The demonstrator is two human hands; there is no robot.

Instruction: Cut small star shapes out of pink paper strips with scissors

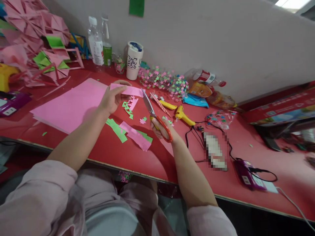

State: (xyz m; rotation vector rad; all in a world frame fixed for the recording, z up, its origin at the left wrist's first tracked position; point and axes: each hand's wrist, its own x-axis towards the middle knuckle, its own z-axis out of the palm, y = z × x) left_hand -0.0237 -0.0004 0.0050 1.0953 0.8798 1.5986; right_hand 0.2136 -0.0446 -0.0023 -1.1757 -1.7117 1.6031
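My left hand [113,98] pinches the left part of a pink paper strip [134,91] above the red table [157,157]. In my right hand [161,127] are scissors [150,106] with red and yellow handles, their blades at the strip's right end. Below the hands lie pink strips [137,137] and green strips [118,131], beside zigzag green offcuts [128,109] and small paper stars [143,120]. A stack of pink sheets [71,103] rests under and left of my left forearm.
Bottles [95,46], a white cup [134,60] and bags of stars [159,78] line the wall. A yellow cutter [168,105], yellow glue gun [183,115] and purple device [248,175] with cables lie rightward. Pink paper constructions [31,29] are piled at the back left.
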